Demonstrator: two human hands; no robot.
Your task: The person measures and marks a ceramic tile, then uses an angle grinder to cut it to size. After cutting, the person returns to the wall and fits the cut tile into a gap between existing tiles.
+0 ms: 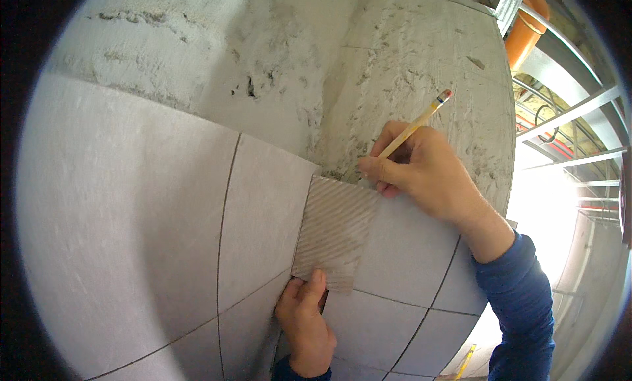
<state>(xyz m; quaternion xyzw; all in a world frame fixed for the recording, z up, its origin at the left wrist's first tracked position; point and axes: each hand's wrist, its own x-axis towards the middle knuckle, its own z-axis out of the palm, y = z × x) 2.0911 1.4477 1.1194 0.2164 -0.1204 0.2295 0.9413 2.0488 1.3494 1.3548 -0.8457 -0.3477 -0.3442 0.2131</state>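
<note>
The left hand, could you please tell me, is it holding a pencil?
No, the left hand holds the ridged piece, while a pencil is in the right hand.

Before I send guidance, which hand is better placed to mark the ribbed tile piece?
Likely the right hand: it holds the pencil near the upper edge of the ribbed tile piece, while the left hand holds its lower edge.

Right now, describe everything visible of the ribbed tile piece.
The ribbed tile piece is flat, four-sided, greyish, ceramic-looking, with slanting ridges across its face. It stands upright in the corner against smooth wall tiles. The left hand has its thumb on the lower edge; the right hand is near the upper right.
</note>
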